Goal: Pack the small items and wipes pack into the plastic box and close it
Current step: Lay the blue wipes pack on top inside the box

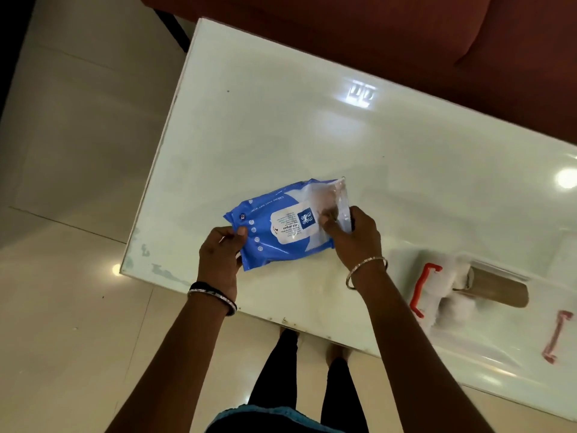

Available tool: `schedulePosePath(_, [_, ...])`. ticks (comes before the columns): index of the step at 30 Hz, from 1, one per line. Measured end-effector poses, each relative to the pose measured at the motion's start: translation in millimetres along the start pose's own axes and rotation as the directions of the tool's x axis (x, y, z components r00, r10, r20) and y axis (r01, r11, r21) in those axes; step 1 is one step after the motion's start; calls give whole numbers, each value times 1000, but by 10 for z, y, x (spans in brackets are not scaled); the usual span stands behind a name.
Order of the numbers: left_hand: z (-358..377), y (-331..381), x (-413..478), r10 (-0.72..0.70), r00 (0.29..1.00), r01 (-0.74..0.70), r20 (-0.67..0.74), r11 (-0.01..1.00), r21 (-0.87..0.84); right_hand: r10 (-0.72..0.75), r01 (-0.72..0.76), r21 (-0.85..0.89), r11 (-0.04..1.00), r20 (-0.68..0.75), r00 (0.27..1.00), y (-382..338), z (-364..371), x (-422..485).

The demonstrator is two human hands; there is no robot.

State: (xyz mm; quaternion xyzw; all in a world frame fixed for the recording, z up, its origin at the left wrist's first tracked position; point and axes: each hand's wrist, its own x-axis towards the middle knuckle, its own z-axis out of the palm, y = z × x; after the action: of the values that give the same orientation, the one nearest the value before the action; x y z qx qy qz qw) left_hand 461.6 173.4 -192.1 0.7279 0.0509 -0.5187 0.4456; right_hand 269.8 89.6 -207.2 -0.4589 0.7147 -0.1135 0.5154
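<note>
A blue and white wipes pack (281, 223) is held just above the white table (281, 120), near its front left part. My left hand (220, 254) pinches the pack's left end. My right hand (352, 235) grips its right end together with a clear plastic sachet (340, 198) that lies over the pack. At the right, a clear plastic box (487, 326) with red clips (421, 289) stands on the table. Inside it lie white rolled items (452, 295) and a brownish cylinder (499, 290).
A second red clip (559, 335) marks the box's far right side. A dark red sofa (406, 32) runs behind the table. Pale floor tiles (78, 151) lie to the left. My legs stand at the table's front edge.
</note>
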Motion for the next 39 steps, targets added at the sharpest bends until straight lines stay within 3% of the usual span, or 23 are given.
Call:
schedulePosePath(6, [302, 110, -387, 93, 978, -110, 188, 991, 78, 115, -99, 392, 915, -18, 993, 219, -573, -494])
schedulePosePath(9, [508, 131, -641, 98, 953, -142, 287, 980, 137, 122, -105, 507, 855, -1, 993, 355, -959, -739])
schedulePosePath(15, [1202, -140, -1273, 81, 873, -196, 480, 961, 194, 97, -37, 524, 851, -88, 991, 843, -1897, -1163])
schedulePosePath(23, [1980, -899, -1778, 58, 885, -286, 461, 850, 443, 259, -147, 475, 868, -180, 949, 1510, -2764, -1308])
schedulePosePath(29, [2331, -1279, -1818, 258, 898, -439, 356, 549, 711, 335, -234, 443, 866, -165, 928, 1811, -2937, -1106])
schedulePosePath(35, [2486, -1427, -1736, 364, 867, -429, 341, 197, 882, 383, -310, 327, 893, -186, 905, 1986, -2706, -727])
schedulePosePath(39, [2547, -1444, -1775, 377, 852, -405, 363, 36, 913, 403, -370, 235, 899, -112, 908, 2055, -2659, -627])
